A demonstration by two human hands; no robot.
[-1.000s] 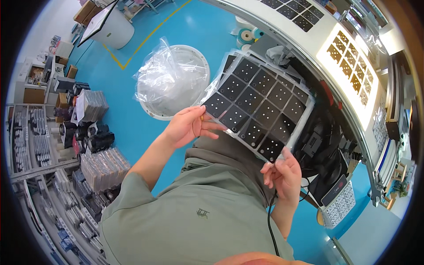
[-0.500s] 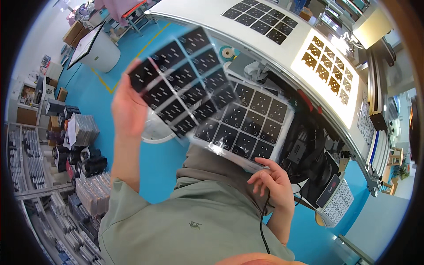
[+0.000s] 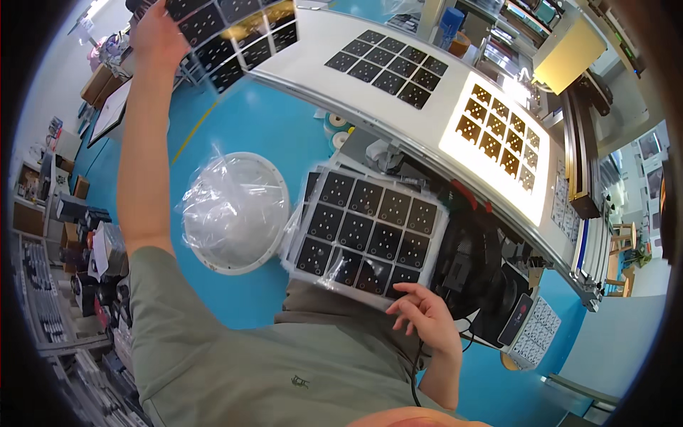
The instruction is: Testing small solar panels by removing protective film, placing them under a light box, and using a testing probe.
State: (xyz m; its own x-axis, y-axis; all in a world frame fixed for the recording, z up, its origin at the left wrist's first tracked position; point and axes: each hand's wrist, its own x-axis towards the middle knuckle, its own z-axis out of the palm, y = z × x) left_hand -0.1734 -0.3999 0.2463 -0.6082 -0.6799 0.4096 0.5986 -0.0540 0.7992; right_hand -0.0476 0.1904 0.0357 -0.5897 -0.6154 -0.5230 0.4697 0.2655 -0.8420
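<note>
At the upper left, my left hand [image 3: 158,35] grips the edge of a clear plastic sheet with black squares [image 3: 217,53], lifted high and partly out of the picture. Light glints yellow across it. Over my lap lies a stack of similar sheets [image 3: 370,235], its black squares in rows, each with small circles and dots. My right hand [image 3: 429,319] is beside the near right corner of this stack. Its fingers are loosely bent and apart, with the index finger at the sheet's edge, holding nothing.
Across the white table [image 3: 313,43] lies another black-squared sheet [image 3: 388,69]. A further one [image 3: 498,132] glows on a lit panel. A round white bin [image 3: 279,235] with a clear bag stands on the blue floor. Black equipment [image 3: 462,263] and a cable are at right; shelves stand left.
My left hand has carried its sheet up and to the left, away from the stack on my lap. The white bin now shows fully. My right hand stays by the stack's corner.
</note>
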